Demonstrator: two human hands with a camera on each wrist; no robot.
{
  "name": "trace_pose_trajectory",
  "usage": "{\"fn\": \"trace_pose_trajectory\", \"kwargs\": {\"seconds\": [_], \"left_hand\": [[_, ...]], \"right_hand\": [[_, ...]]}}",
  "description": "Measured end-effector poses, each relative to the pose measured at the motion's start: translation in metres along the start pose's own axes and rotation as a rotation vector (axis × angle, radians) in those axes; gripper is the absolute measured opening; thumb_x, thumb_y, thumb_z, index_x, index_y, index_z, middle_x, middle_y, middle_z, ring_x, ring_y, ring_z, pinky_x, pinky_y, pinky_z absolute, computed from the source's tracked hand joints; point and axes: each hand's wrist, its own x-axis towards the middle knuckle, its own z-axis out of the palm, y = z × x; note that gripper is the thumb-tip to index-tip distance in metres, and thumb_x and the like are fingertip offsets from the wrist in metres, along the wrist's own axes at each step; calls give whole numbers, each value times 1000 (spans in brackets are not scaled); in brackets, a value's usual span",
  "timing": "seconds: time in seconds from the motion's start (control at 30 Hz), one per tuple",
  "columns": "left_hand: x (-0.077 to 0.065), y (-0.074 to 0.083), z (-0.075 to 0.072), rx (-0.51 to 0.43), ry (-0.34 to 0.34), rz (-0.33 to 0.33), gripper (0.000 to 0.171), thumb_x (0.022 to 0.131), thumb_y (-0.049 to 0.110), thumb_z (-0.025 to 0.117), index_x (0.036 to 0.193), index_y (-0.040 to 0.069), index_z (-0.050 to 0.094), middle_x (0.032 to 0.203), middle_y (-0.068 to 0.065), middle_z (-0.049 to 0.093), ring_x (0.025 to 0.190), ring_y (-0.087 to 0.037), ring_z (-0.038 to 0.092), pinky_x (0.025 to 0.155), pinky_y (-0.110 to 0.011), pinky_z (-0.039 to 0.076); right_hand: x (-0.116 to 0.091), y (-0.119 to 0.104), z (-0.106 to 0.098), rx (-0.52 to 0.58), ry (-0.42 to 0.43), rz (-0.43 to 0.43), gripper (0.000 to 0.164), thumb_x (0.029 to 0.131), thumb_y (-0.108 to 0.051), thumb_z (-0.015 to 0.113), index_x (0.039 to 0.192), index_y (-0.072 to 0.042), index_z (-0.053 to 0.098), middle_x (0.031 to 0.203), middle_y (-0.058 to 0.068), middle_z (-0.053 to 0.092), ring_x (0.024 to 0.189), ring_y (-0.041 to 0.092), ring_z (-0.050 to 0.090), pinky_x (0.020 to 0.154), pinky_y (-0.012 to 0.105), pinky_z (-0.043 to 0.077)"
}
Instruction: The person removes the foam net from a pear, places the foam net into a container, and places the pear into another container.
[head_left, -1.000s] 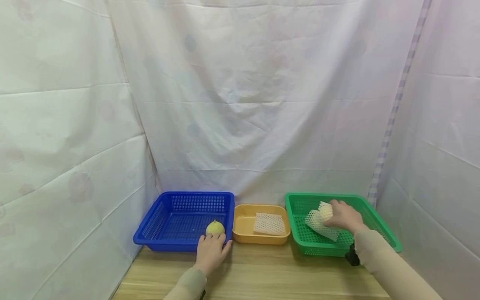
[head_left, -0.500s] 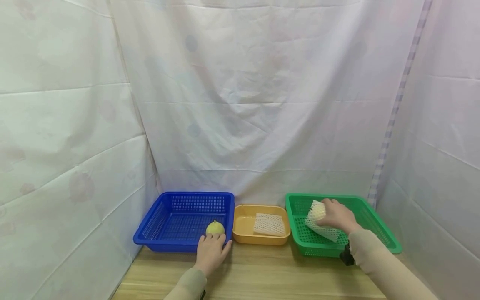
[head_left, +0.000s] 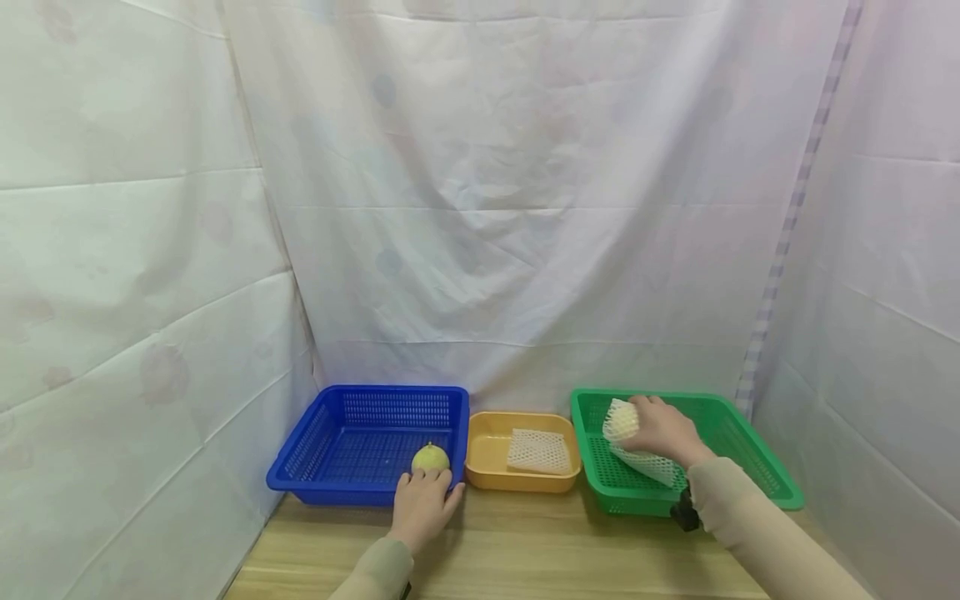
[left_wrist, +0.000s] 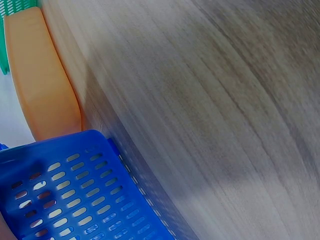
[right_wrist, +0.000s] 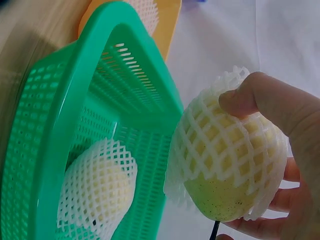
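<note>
In the head view my right hand (head_left: 663,429) grips a pear (right_wrist: 217,197) wrapped in a white foam net (head_left: 621,421), over the green basket. The right wrist view shows the thumb pressing the net, fingers behind the fruit, and the pear's bare stem end poking out. A second netted pear (right_wrist: 102,187) lies inside the green basket (right_wrist: 47,150). At the blue basket's (head_left: 367,492) front right corner, my left hand (head_left: 422,504) reaches over the rim, its fingers against a bare yellow-green pear (head_left: 431,457). Those fingertips are partly hidden.
Between the two baskets stands a shallow orange tray (head_left: 487,479) holding flattened foam netting (head_left: 538,450). Everything stands on a wooden table (head_left: 525,550). White cloth (head_left: 480,208) hangs behind and along both sides.
My right hand has carried the netted pear leftward above the green basket, away from the other one. The left hand and its pear have stayed put.
</note>
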Motion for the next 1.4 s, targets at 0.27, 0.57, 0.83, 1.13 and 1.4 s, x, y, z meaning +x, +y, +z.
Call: {"fn": "trace_pose_trajectory", "kwargs": {"seconds": [0.27, 0.57, 0.83, 1.13, 1.4], "left_hand": [[0, 0, 0, 0, 10, 3, 31, 96, 48, 52, 79, 21, 55, 86, 1, 64, 78, -23, 53, 71, -42, 39], [0, 1, 0, -6, 22, 7, 31, 95, 46, 55, 77, 21, 53, 82, 1, 61, 75, -22, 51, 68, -41, 37], [1, 0, 1, -8, 16, 4, 31, 96, 47, 54, 78, 21, 54, 82, 2, 60, 76, -22, 50, 69, -40, 36], [1, 0, 2, -8, 6, -5, 31, 96, 47, 53, 79, 21, 55, 84, 2, 61, 77, -22, 50, 70, -41, 37], [0, 0, 3, -3, -5, -10, 31, 96, 48, 52, 82, 21, 58, 86, 1, 62, 80, -23, 52, 71, -43, 38]], "right_hand": [[1, -12, -2, 0, -6, -12, 80, 75, -38, 78, 138, 0, 47, 128, 27, 52, 99, 41, 57, 64, 51, 50], [3, -22, 2, 10, -3, -22, 80, 74, -40, 79, 136, -2, 48, 124, 23, 54, 96, 38, 58, 62, 49, 49], [4, -36, 3, 18, -6, -34, 80, 73, -40, 80, 136, -2, 49, 124, 21, 55, 96, 36, 58, 63, 49, 49], [6, -54, 8, 41, -2, -72, 79, 71, -40, 82, 135, -5, 50, 116, 15, 57, 90, 29, 57, 62, 45, 49], [8, -70, 14, 50, -10, -105, 77, 69, -34, 82, 134, -7, 52, 116, 13, 57, 88, 26, 57, 63, 43, 49]]}}
